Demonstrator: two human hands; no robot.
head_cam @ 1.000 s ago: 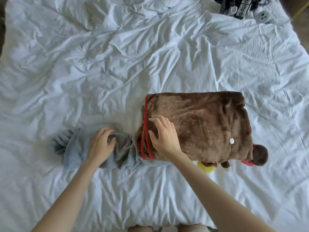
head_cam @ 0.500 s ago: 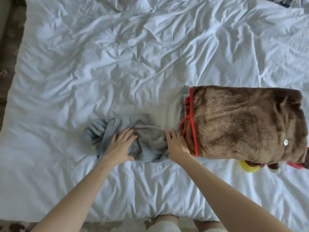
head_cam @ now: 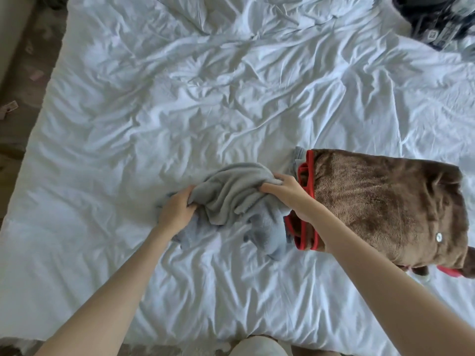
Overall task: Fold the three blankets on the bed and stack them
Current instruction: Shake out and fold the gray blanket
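While your left hand (head_cam: 177, 213) and right hand (head_cam: 288, 192) pinch the bunched grey blanket (head_cam: 231, 199) (fingers curled), the folded brown blanket (head_cam: 385, 204) lies right

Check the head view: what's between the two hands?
In the head view, bunched grey blanket, gripped by left hand and right hand.

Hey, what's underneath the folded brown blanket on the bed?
A strip of grey fabric pokes out under the brown blanket at its far left corner, seemingly another blanket. How far it runs beneath is covered. Brown and red bits stick out at the near right edge.
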